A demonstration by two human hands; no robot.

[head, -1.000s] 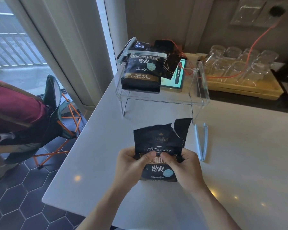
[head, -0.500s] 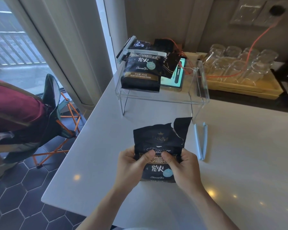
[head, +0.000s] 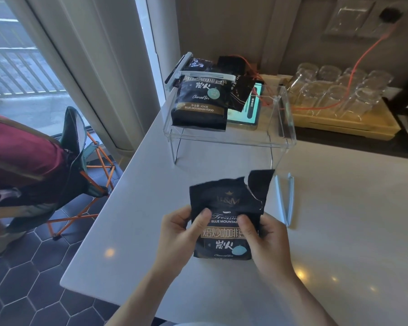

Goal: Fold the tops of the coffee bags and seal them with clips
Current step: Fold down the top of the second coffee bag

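A black coffee bag [head: 225, 203] with a torn, ragged top lies on the white counter [head: 339, 231] in front of me. My left hand [head: 179, 231] grips its left side with the thumb pressed on the front. On the bag's right side, my right hand [head: 264, 236] grips it the same way. A long pale blue clip [head: 285, 200] lies open on the counter just right of the bag. On the clear acrylic shelf [head: 287, 128] behind, a second coffee bag [head: 199, 104] lies with a white clip [head: 207, 76] across its folded top.
More black bags and a tablet [head: 251, 109] sit further back on the shelf. A yellow tray of upturned glasses [head: 335, 95] stands at back right, with an orange cable [head: 346, 78] over it. A folding chair [head: 80, 161] stands left of the counter's edge.
Both hands have stayed on the bag, with the thumbs shifting slightly on its front. The bag's top has hardly moved.
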